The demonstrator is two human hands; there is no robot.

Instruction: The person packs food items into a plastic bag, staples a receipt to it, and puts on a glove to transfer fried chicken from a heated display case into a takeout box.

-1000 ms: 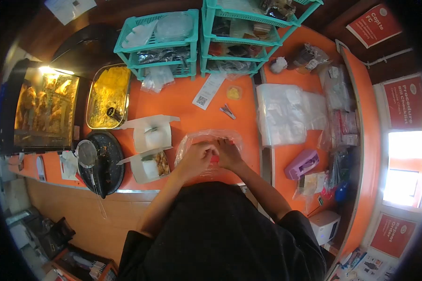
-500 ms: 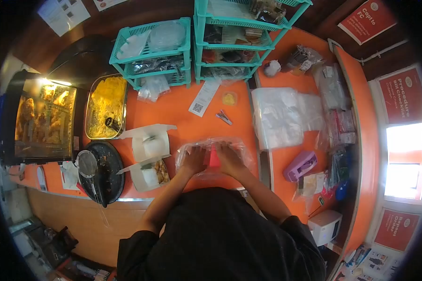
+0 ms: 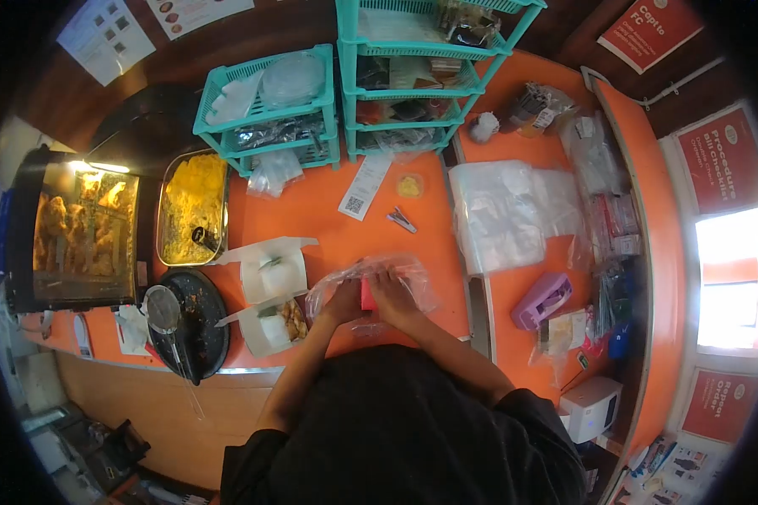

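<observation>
Looks like mid-handling of a red item (image 3: 367, 295) with a clear bag (image 3: 419, 274), near edge of the counter (image 3: 429, 240), right of two open boxes (image 3: 251, 331). Left hand (image 3: 342, 301) and right hand (image 3: 393, 297) flank it, fingers over plastic; can't tell if clenched. Next move calls for two-handed control, loose film kept clear.

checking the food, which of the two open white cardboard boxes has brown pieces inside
The open white cardboard box nearer the front edge of the orange counter: brown pieces sit beside its white mound. In the other box, farther back, none show.
</observation>
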